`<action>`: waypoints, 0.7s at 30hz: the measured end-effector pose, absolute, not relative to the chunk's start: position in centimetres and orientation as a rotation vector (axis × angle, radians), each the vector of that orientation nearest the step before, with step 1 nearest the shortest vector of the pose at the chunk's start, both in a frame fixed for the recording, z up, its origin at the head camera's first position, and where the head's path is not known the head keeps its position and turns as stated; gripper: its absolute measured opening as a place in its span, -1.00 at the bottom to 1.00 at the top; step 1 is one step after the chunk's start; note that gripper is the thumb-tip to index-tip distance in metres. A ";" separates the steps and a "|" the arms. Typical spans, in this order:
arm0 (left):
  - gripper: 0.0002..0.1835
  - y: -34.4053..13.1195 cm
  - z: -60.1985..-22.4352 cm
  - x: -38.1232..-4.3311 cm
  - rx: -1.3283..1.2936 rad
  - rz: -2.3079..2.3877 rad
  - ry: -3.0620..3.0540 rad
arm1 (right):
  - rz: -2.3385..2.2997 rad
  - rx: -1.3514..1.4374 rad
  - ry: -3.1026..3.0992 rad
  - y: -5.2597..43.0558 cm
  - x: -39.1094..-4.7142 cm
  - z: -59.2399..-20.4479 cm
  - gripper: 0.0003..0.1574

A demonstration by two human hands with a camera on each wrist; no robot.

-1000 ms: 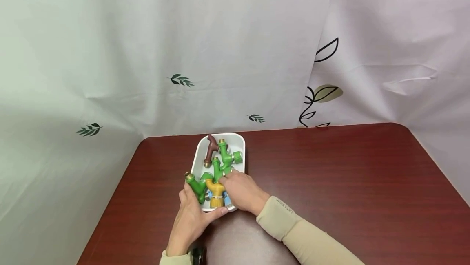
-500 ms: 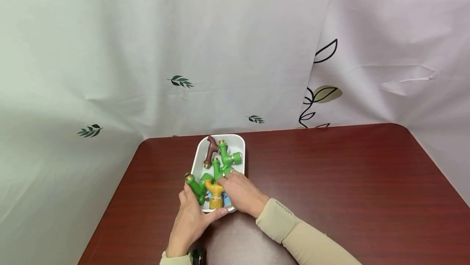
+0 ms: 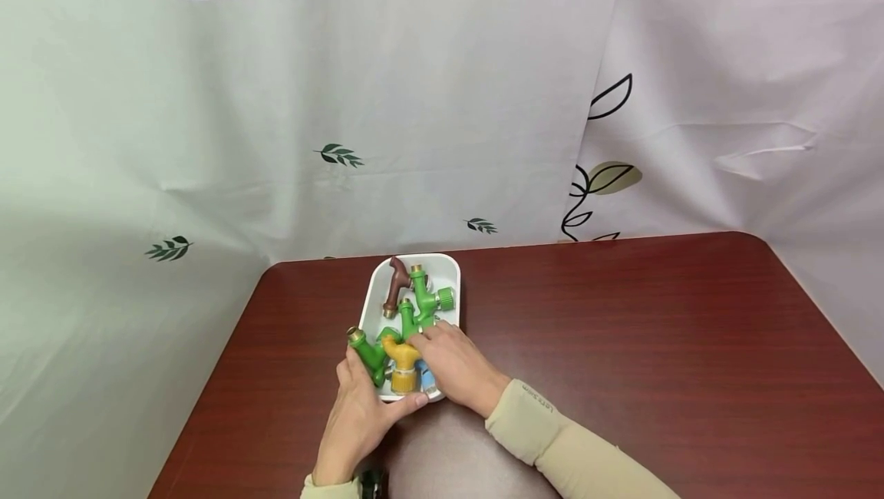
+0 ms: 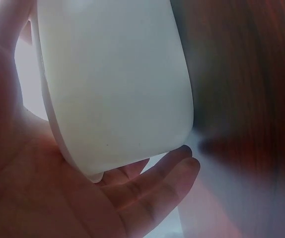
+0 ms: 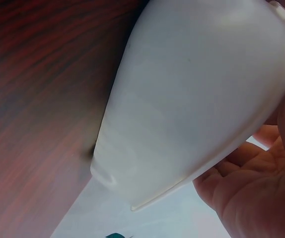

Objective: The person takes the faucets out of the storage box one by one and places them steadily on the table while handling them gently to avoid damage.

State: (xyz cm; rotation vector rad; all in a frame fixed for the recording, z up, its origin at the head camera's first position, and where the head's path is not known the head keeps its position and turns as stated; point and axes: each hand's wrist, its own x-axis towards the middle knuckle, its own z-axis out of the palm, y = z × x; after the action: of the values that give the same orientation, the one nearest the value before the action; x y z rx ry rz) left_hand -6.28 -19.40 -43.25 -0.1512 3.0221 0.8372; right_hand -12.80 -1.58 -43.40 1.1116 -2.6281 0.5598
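White plastic, by the look of it, makes up the tray (image 3: pixel 445 269) that stands near the far edge of the dark red table (image 3: pixel 621 330), holding several tap-like fittings. The left hand (image 3: pixel 354 411) grips its near left corner, thumb stretched along the near rim, the other fingers parted from the thumb and bent round the outside. The right hand (image 3: pixel 459 367) reaches over the right rim, fingers bent down into the tray next to the middle green tap (image 3: pixel 408 318) and the yellow tap (image 3: pixel 404 361); their tips are hidden, so I cannot tell how far apart they are or whether they pinch anything. A brown tap (image 3: pixel 395 288) and the far green tap (image 3: pixel 423 298) lie at the far end, while the left green tap (image 3: pixel 371 355) leans over the rim beside the left forefinger, brass end outward. Part of a blue fitting (image 3: pixel 427 378) shows between the yellow one and the right hand. Only the head view shows these contents. The left wrist view instead gives the tray's smooth outer wall and the fingers (image 4: pixel 157 198) curving beneath its rim, which the head view largely hides; the right wrist view shows the wall on the other side, with the right hand's bent fingers at the rim.
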 end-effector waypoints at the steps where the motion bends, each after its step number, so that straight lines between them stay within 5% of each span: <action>1: 0.57 -19.4 -43.3 -6.3 -0.149 0.837 3.023 | 0.566 1.106 -2.619 -1.5 -12.8 -43.4 -0.45; 21: 0.58 -19.3 -43.4 -6.3 -0.165 0.824 3.027 | 0.760 1.025 -2.575 -1.0 -12.6 -42.8 -0.57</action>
State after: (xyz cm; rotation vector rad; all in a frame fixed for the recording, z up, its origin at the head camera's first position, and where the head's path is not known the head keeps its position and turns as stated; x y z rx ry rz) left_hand -6.26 -19.34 -43.36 -0.1653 3.0271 0.8241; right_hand -12.62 -0.98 -42.77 1.0250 -2.5751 0.7603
